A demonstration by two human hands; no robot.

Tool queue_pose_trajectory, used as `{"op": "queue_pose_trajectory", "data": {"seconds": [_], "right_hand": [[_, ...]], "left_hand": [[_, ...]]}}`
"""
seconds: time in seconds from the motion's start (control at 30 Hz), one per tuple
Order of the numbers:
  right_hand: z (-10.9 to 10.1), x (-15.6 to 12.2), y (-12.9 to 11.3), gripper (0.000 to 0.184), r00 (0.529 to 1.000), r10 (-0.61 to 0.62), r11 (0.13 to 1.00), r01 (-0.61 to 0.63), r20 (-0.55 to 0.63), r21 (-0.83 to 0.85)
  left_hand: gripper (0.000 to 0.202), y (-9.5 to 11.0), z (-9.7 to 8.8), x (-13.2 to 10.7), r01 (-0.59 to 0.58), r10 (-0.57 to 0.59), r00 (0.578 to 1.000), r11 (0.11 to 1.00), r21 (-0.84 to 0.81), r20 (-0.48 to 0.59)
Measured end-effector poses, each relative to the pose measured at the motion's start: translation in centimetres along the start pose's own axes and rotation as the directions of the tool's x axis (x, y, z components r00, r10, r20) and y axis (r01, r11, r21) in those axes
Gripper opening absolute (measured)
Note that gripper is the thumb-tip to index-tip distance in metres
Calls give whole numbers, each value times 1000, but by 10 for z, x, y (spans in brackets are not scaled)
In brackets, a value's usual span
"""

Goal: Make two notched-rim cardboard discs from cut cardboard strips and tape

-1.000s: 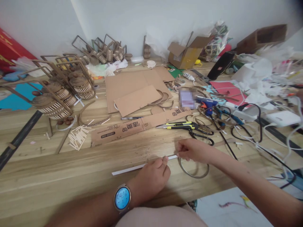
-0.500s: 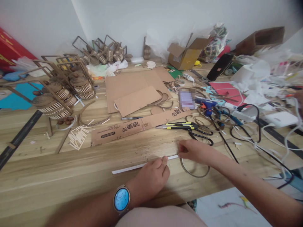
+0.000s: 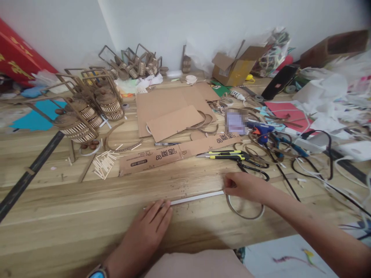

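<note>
A narrow white strip (image 3: 197,198) lies across the wooden tabletop in front of me. My left hand (image 3: 150,222) rests nearly flat over the strip's left end, fingers stretched out and pressing it to the wood. At the other end my right hand (image 3: 236,184) is closed in a pinch on the strip; its fingertips are partly hidden. Just below the right hand the strip seems to run on into a thin round loop (image 3: 246,217) lying on the table. Beyond that hand are a yellow-and-black utility knife (image 3: 226,155) and black-handled scissors (image 3: 255,165).
Printed cardboard (image 3: 165,154) and plain cardboard sheets (image 3: 165,102) lie behind the strip. Left are small wooden sticks (image 3: 104,164) and banded pots with tall handles (image 3: 78,129). A blue glue gun (image 3: 262,131), cables (image 3: 313,173) and a black speaker (image 3: 279,82) crowd the right.
My left hand has slid leftward along the strip to its end, with its fingers now straighter. The right hand stays closed at the same end. The view has shifted slightly.
</note>
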State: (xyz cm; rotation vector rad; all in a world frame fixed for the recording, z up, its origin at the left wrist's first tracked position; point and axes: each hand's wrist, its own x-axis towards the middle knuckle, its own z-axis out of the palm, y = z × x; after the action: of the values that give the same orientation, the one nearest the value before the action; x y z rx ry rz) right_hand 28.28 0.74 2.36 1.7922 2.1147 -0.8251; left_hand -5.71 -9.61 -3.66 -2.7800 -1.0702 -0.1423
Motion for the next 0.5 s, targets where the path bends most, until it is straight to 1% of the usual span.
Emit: {"op": "queue_pose_trajectory", "data": {"seconds": [0.1, 0.17, 0.27, 0.33, 0.4, 0.47, 0.5], "right_hand": [[-2, -2, -2, 7, 1000, -7, 1000, 7, -2, -7], [-3, -4, -3, 8, 1000, -15, 1000, 15, -4, -9], [-6, -7, -6, 14, 999, -37, 999, 37, -20, -19], [-8, -9, -8, 21, 998, -48, 998, 47, -40, -37], [-11, -10, -10, 24, 997, -43, 997, 39, -69, -60], [-14, -9, -11, 23, 994, -27, 997, 19, -105, -79], [-17, -7, -12, 22, 992, -22, 996, 11, -125, -86]], "left_hand": [[51, -12, 0, -18, 59, -58, 997, 998, 11, -53], [49, -19, -1, -23, 114, -114, 989, 993, -9, -99], [40, -23, -2, -19, 191, -202, 973, 976, -101, -112], [35, -24, -3, -14, 233, -260, 960, 948, -217, -105], [31, -25, -6, -9, 271, -333, 937, 886, -377, -108], [26, -27, -11, -5, 313, -422, 903, 779, -544, -84], [23, -29, -14, -3, 342, -469, 882, 710, -616, -50]]}}
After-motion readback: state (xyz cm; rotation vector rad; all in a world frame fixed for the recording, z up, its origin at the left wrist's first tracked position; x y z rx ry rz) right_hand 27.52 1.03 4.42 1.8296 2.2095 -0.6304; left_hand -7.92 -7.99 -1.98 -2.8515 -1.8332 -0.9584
